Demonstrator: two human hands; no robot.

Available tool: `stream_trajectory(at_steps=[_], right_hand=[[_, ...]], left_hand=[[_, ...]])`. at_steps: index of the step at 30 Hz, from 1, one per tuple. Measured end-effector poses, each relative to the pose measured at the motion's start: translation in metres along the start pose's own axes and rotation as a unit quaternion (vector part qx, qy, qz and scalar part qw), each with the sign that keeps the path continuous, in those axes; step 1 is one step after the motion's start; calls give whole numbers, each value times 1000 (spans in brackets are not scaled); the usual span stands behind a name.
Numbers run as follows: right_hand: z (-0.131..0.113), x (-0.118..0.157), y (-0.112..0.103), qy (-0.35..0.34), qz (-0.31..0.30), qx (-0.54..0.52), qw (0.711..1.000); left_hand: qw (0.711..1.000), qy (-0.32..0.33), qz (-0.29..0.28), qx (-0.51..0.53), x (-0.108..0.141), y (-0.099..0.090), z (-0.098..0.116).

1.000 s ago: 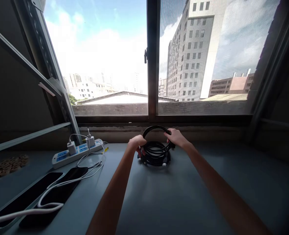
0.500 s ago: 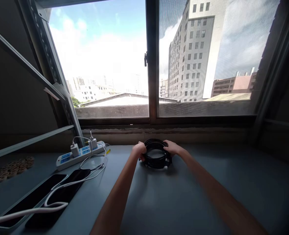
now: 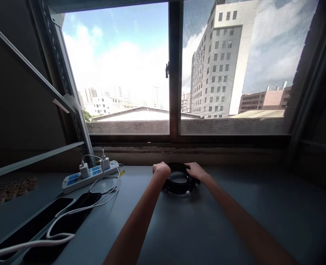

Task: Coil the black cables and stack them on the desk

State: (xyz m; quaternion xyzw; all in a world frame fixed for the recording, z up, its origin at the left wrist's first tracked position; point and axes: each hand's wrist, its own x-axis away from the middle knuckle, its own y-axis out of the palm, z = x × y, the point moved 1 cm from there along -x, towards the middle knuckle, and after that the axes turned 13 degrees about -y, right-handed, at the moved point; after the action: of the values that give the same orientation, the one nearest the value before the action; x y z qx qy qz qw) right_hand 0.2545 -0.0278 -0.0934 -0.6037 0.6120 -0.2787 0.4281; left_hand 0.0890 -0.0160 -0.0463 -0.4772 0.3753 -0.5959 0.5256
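A coiled black cable (image 3: 178, 188) sits on the blue-grey table (image 3: 179, 228) just in front of the window wall. My left hand (image 3: 162, 170) is closed at the coil's left side, its fingers bent and partly turned away from view. At the right side my right hand (image 3: 196, 171) has its fingers wrapped on the ring, with the fingertips partly hidden. Small light-coloured pieces show on the coil's near right edge.
On the left, a white power strip (image 3: 91, 177) holds two white chargers, with white cables (image 3: 77, 210) looping over two dark phones (image 3: 66, 217). Several brown ring-shaped pieces (image 3: 16, 189) lie farther left. A metal frame (image 3: 69, 73) stands before the window.
My left hand has turned and come slightly right, covering part of the coil's left edge. My right hand and the coil sit slightly lower and farther right in view.
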Motion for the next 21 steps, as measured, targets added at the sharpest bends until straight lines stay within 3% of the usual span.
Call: stream_trajectory(at_steps=[3, 8, 14, 17, 21], right_hand=[[-4, -3, 0, -16, 13, 9, 1000], [-11, -3, 1, -23, 29, 19, 999], [-10, -1, 1, -29, 36, 7, 999], [-4, -4, -8, -35, 56, -11, 998], [14, -5, -20, -13, 85, -30, 996]], left_hand=[[998, 7, 30, -51, 8, -3, 6], [990, 81, 88, -74, 12, 4, 16], [992, 82, 78, -62, 1, 23, 14], [994, 64, 85, -35, -4, 16, 10], [990, 21, 137, 17, -14, -4, -3]])
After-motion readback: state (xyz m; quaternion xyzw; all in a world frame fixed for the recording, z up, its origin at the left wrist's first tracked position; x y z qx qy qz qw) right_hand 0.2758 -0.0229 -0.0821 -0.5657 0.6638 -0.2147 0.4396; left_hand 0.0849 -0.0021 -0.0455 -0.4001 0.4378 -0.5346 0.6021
